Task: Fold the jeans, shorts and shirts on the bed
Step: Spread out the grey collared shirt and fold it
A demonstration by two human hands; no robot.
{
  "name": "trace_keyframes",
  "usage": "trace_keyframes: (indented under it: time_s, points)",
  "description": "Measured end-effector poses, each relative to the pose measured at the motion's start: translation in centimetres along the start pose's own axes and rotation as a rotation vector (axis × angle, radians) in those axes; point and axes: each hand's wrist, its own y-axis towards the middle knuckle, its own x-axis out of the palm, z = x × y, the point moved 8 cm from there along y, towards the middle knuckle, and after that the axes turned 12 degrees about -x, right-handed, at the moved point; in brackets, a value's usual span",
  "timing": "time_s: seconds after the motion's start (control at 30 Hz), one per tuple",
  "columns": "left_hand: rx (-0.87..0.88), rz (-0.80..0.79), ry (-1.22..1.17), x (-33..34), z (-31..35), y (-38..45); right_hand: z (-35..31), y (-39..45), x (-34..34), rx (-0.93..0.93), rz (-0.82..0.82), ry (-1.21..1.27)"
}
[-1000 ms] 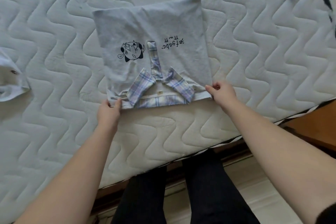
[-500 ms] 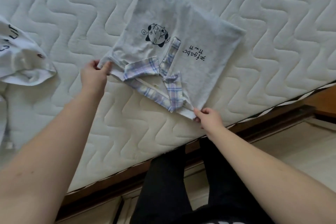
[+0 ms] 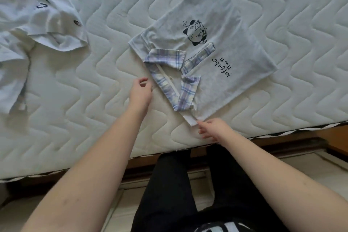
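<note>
While the folded grey shirt (image 3: 222,49) lies right of the frame's centre on the mattress (image 3: 94,100), its lower corner seems touched by the right hand (image 3: 214,128), fingers loose; the left hand (image 3: 140,90) is held relaxed, grasping nothing.

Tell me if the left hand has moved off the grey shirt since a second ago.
Yes. The left hand has let go of the grey shirt and now hovers beside its plaid collar, apart from it, over the mattress.

A matt grey cotton-like shirt (image 3: 216,43) with a woven plaid collar (image 3: 175,73) lies on a white quilted mattress (image 3: 94,100) of soft stitched fabric; at left, a white knit shirt (image 3: 37,11); near right, brown wooden frame (image 3: 329,133).
</note>
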Motion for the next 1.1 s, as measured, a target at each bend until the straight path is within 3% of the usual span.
trace_keyframes:
  time_s: [0.17,0.47,0.63,0.8,0.93,1.1]
  points:
    - [-0.061,-0.025,-0.129,2.8,-5.5,-5.7,-7.4,0.0,-5.2,-0.317,0.071,-0.200]
    - [-0.115,0.025,-0.395,6.7,-6.9,-11.3,-19.6,1.6,-7.2,-0.623,-0.025,-0.425]
    - [-0.204,0.055,-0.619,9.4,-9.7,-12.8,-26.2,3.1,-4.8,-0.794,-0.098,-0.568]
    - [-0.312,0.210,-0.826,12.1,-14.1,-13.6,-31.3,5.2,-0.1,-0.958,-0.167,-0.760]
    - [-0.568,0.324,-1.081,15.1,-16.9,-14.9,-33.3,7.1,3.4,-1.150,-0.178,-1.210]
    - [-0.636,0.055,-1.285,19.0,-13.8,-15.7,-35.6,10.1,4.2,-1.150,-0.142,-1.445]
